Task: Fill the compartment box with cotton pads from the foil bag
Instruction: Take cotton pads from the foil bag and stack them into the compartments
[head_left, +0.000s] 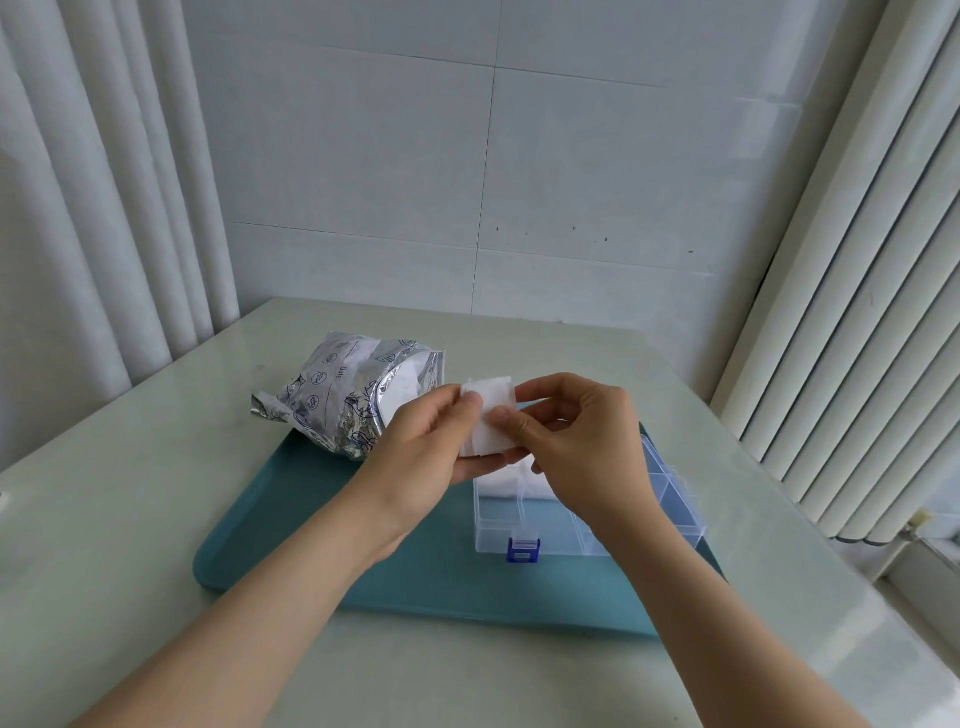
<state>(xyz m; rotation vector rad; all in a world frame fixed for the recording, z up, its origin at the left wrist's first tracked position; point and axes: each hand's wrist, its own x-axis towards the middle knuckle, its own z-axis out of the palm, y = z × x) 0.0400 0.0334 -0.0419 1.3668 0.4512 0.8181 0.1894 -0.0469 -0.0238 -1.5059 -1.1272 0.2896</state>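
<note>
1. Small white stack of cotton pads (491, 415), pinched between left hand (426, 457) and right hand (582, 441), both thumbs on top; held just above the compartment box (519, 525).
2. The compartment box is clear with a blue latch (523, 551); white pads lie in a far compartment.
3. Open foil bag (337, 395), printed "Date:"; it lies at the far left edge of the teal tray (311, 519), on the table (130, 519).

You get a bright, sharp view with soft daylight from 3 o'clock, pale glare on the table (883, 649) at 5 o'clock, and the curtain (78, 208) bowing at 9 o'clock.
</note>
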